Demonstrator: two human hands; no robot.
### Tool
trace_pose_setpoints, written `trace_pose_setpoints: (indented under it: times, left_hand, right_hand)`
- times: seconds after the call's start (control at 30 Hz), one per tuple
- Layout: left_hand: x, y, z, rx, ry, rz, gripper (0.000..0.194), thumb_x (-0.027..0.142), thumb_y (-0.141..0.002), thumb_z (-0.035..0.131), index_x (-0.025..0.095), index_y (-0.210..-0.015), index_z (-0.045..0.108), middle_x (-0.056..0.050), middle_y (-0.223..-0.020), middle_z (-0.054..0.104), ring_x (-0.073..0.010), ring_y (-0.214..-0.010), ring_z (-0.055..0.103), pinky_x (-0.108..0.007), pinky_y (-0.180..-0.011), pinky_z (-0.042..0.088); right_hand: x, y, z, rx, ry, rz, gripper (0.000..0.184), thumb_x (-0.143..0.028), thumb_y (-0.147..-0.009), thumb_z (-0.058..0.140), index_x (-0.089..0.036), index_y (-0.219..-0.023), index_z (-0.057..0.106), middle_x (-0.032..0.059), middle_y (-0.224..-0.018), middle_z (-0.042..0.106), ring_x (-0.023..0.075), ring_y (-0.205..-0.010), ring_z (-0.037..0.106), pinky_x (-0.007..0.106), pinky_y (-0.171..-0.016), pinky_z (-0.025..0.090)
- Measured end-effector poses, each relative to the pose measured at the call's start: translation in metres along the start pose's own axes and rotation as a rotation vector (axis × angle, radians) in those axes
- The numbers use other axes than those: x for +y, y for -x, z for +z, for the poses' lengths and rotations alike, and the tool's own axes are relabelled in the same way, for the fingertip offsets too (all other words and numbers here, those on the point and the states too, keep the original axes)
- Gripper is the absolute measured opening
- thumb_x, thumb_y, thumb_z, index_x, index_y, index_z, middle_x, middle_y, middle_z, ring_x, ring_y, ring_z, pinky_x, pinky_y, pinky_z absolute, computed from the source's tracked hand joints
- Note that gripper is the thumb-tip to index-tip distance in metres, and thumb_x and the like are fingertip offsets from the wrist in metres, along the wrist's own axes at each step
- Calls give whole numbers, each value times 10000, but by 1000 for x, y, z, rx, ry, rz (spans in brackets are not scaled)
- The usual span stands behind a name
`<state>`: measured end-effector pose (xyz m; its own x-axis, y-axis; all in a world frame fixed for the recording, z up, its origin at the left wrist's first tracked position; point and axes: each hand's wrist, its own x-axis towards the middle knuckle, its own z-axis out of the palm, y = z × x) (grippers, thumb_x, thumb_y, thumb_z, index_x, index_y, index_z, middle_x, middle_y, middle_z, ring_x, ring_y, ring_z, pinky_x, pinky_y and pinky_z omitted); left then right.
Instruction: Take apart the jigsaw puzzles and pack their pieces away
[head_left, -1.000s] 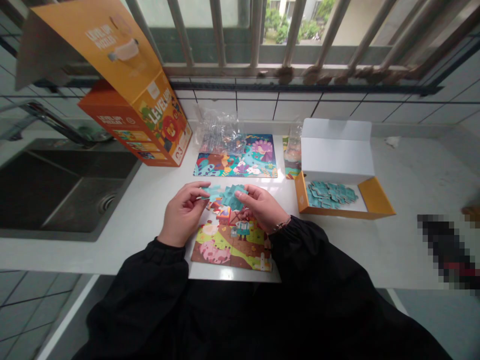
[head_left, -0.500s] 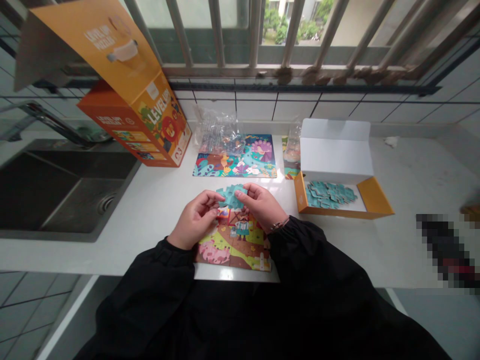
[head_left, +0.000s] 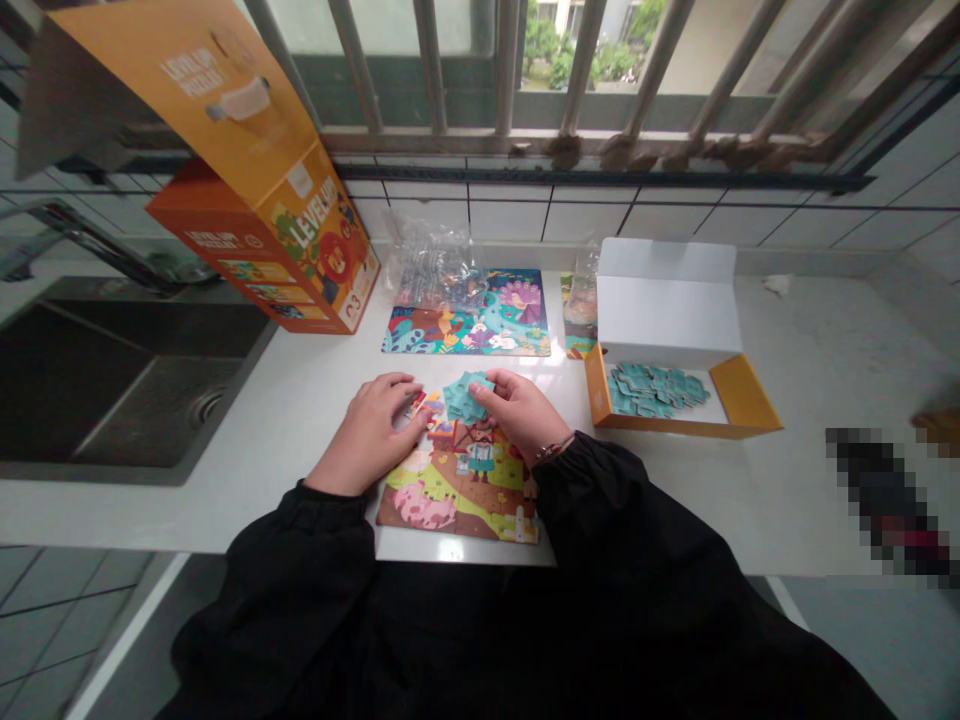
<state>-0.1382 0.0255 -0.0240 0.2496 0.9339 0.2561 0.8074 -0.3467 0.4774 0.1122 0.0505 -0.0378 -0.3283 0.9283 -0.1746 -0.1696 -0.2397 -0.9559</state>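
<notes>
The right hand (head_left: 529, 412) pinches teal puzzle pieces (head_left: 460, 397) over the farm puzzle (head_left: 484, 500); the left hand (head_left: 371, 432) curves at its upper left, though whether it grips anything is unclear. Rightward on the tabletop (head_left: 675, 505), a yellow box (head_left: 742, 392) holds more pieces (head_left: 656, 390).

Nearest me on the white bench (head_left: 277, 420) lies a farm puzzle (head_left: 480, 495); beyond it, a picture board (head_left: 487, 328), a tall orange box (head_left: 296, 265) far left, an open yellow box (head_left: 739, 390) right.
</notes>
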Motion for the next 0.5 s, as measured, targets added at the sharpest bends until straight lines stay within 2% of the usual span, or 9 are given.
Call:
trace_pose_setpoints:
  times: [0.1,0.17,0.27,0.37,0.43,0.5]
  left_hand:
    - [-6,-1,3,-49,-37,-6,520,511,-889,839,235,-1314,726,-142,-1466,671,-385,-1357,599,-554,-1175,440]
    - [-5,-2,3,-56,15,-6,509,502,-859,877,242,-1270,729,-122,-1406,701,-362,-1315,625,-521,-1146,461]
    - [-1,-1,0,-33,163,-72,425,475,-849,895,249,-1163,719,-64,-1171,762,-279,-1053,703,-404,-936,542]
    - [5,2,-2,31,297,-153,286,465,-898,850,253,-1048,730,-19,-943,759,-207,-765,658,-332,-713,515]
    - [9,4,-2,56,370,-106,194,427,-932,815,250,-972,747,-29,-938,767,-210,-800,683,-342,-760,545]
    - [13,4,-3,65,436,-24,115,356,-946,788,251,-911,757,-52,-1021,786,-232,-948,731,-379,-905,583]
  right_hand:
    - [-1,0,1,-13,2,2,532,-656,-806,856,-204,-1026,682,2,-868,723,134,-694,648,247,-574,565]
    - [-2,0,1,-5,3,4,525,-648,-796,865,-207,-1011,678,-4,-858,715,133,-687,640,246,-567,565]
    - [-4,0,2,-17,-13,0,524,-641,-780,881,-208,-991,674,-11,-847,707,125,-676,633,237,-557,557]
    - [-7,2,3,-53,-48,-2,536,-658,-777,887,-211,-991,682,-8,-864,718,116,-679,636,226,-569,551]
    - [-8,4,5,-77,-86,11,564,-680,-757,901,-213,-993,689,-7,-877,720,112,-689,638,221,-586,554]
    - [-10,6,6,-93,-131,36,598,-696,-728,920,-213,-997,694,-11,-875,712,108,-700,637,217,-600,560]
